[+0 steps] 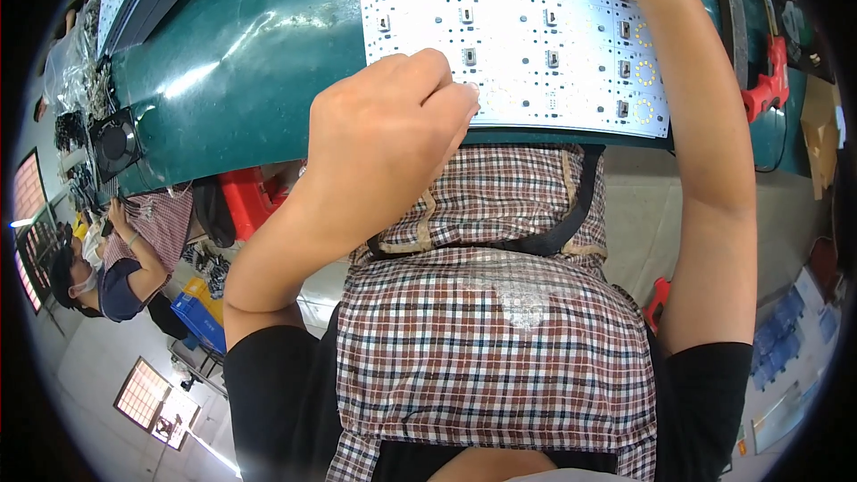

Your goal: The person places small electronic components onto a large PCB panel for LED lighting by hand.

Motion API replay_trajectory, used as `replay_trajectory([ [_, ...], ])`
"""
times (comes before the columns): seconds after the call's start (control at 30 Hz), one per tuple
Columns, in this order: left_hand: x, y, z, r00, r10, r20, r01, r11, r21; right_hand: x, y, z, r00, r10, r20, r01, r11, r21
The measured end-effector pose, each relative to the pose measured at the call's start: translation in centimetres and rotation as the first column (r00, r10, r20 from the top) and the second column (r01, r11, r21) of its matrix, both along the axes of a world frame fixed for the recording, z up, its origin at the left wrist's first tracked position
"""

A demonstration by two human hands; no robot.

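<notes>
A white circuit board panel [509, 80] lies on the green table, with rows of small slide switches [470, 56] and rings of yellow dots on it. Over its near left corner is my left hand [393, 116], its fingers curled and thumb and forefinger pinched together. Whatever sits between those fingertips is hidden or too small to name. My right forearm [687, 62] reaches across the panel's right side. The right hand itself lies beyond the top edge of the picture.
Grey flat panels [147, 9] are stacked at the far left of the green table [241, 80]. A black fan [116, 145] sits near its left end. At right is a red-handled tool [769, 80]. Another person [125, 277] works at left, near a blue crate [198, 317].
</notes>
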State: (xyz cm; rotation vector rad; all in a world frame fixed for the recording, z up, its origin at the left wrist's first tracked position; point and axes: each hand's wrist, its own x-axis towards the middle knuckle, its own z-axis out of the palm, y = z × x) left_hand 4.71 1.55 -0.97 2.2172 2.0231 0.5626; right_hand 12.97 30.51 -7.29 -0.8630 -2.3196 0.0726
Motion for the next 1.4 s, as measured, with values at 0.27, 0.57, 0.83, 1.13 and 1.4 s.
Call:
replay_trajectory([
  [0.27,0.3,-0.3,-0.4,0.994,0.076,0.075,-0.08,0.995,0.061,0.7,0.5,2.7,0.961,0.085,-0.263,-0.21,0.845,-0.493],
  [0.57,0.3,-0.8,-0.8,0.975,0.063,0.215,-0.075,0.996,0.049,6.6,-0.6,4.8,0.848,0.203,-0.49,-0.53,0.278,-0.801],
  [0.83,0.5,-0.7,-1.6,0.969,0.082,0.234,-0.101,0.992,0.072,8.2,-3.9,6.1,0.847,0.187,-0.498,-0.532,0.262,-0.806],
  [1.13,0.8,-0.7,-2.5,0.967,0.093,0.239,-0.125,0.985,0.122,10.9,-8.6,7.4,0.917,0.146,-0.371,-0.398,0.282,-0.873],
  [1.4,-0.1,-0.8,-1.8,0.95,0.132,0.284,-0.172,0.977,0.124,12.5,-12.3,7.2,0.962,0.154,-0.225,-0.269,0.419,-0.867],
])
